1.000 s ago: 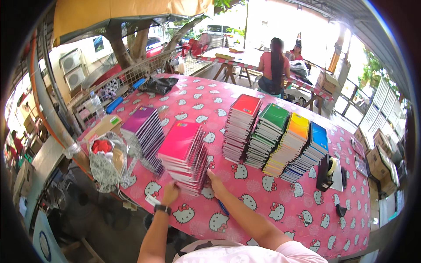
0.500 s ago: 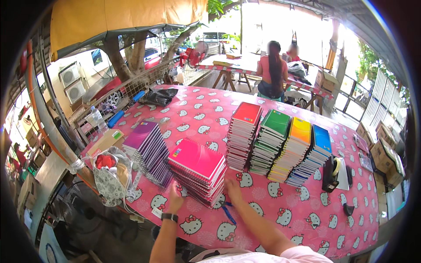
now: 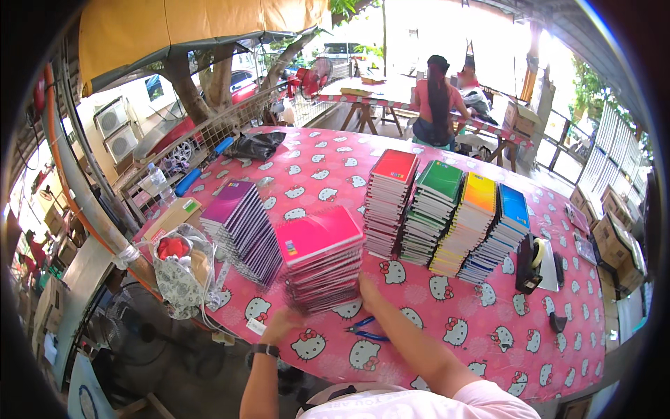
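Note:
A tall stack of pink spiral notebooks [image 3: 319, 241] stands in front of me, its lower part blurred by motion. My left hand [image 3: 285, 324] is at the stack's lower left corner, smeared, its fingertips hidden under or behind the notebooks. On the stack's right side, low down, my right hand [image 3: 368, 295] presses, with its fingers partly hidden. Between my forearms lie blue-handled pliers [image 3: 366, 329]. To the left of the pink stack is a leaning stack of purple spiral notebooks [image 3: 242, 234].
Stacks of red [image 3: 391, 202], green [image 3: 434, 209], yellow [image 3: 466, 222] and blue notebooks [image 3: 499, 234] stand to the right. Beyond them sits a tape dispenser [image 3: 532, 267]. A patterned bag [image 3: 183, 272] and a cardboard box [image 3: 171, 216] are at the left edge. A person [image 3: 436, 105] works at another table.
The pink stack has turned and its lower end has swung leftward between my hands. My left hand has moved down slightly with it. The view has shifted a little.

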{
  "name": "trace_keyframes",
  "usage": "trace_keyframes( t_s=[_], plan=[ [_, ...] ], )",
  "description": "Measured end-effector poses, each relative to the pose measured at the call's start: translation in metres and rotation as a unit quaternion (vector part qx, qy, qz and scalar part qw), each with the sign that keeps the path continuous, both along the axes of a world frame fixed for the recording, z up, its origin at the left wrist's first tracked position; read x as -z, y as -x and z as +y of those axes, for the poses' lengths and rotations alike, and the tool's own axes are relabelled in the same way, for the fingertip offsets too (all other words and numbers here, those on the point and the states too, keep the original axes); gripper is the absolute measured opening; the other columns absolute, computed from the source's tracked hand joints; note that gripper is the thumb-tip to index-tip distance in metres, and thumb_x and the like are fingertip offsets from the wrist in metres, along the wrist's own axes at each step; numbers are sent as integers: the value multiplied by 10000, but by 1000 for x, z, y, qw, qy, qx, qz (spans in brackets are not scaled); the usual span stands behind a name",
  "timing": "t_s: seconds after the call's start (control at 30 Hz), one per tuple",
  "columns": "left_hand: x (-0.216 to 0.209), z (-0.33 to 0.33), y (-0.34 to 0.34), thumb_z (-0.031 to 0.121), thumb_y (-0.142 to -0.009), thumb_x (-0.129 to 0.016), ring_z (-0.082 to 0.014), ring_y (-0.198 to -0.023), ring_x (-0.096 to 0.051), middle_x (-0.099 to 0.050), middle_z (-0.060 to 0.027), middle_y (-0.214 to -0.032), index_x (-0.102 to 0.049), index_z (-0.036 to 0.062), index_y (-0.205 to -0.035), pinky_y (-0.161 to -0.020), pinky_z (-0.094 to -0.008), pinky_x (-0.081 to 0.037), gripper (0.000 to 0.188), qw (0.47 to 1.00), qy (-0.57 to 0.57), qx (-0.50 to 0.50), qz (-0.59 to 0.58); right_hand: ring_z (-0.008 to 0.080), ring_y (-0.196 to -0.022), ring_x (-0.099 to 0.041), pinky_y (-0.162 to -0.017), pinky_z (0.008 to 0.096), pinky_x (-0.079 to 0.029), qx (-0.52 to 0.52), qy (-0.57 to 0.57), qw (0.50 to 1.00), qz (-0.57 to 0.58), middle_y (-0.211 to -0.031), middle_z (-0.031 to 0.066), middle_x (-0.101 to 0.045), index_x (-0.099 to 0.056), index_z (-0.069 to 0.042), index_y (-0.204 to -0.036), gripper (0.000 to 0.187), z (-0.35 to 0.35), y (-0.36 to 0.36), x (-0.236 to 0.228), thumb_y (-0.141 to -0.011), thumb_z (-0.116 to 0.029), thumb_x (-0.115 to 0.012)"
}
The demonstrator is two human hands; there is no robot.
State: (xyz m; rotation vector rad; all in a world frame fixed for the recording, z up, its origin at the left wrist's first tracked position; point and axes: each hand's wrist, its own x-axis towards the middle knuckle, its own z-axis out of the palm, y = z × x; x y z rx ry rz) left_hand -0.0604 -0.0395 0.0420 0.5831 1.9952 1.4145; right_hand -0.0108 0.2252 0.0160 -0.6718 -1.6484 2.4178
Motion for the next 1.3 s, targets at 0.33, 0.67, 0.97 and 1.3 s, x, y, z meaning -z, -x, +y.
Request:
trace_keyframes(
  t_s=[0.33,0.67,0.97,1.3],
  plan=[
    [31,33,-55,37,-692,-733,-194,-975,-568,-576,-125,-1112,-402,-27,-1278,-791,-292,-474,676,984,-107,-140,-28,258,-1184,-471,-1000,390,-350,-128,-99,985,56,-1254,112,-554,-540,-79,-1246,532,45,23,31,-906,-473,-432],
    [15,70,-79,112,-607,-798,-346,-1040,-546,-559,-187,-1171,-400,-1,-1293,-900,-387,-430,800,931,42,-195,304,398,-1273,-311,-992,600,-277,-150,-687,697,-139,-1429,155,-299,-362,-96,-1361,926,-4,-200,-50,-616,-490,-745],
    [20,63,-49,104,-574,-822,-297,-1081,-528,-535,-207,-1191,-408,-11,-1271,-924,-365,-417,818,971,-21,-166,172,287,-1187,-411,-929,540,-342,-135,-715,686,-31,-1243,127,-448,-490,-113,-1237,733,-10,-155,-31,-594,-331,-767],
    [27,48,-11,122,-427,-894,-277,-964,-545,-521,-136,-1136,-358,30,-1222,-847,-406,-457,963,992,-17,-83,-92,318,-1138,-462,-916,481,-384,-31,-710,695,-107,-1174,156,-507,-539,-79,-1141,608,28,-147,-43,-595,-251,-743]
  ],
)
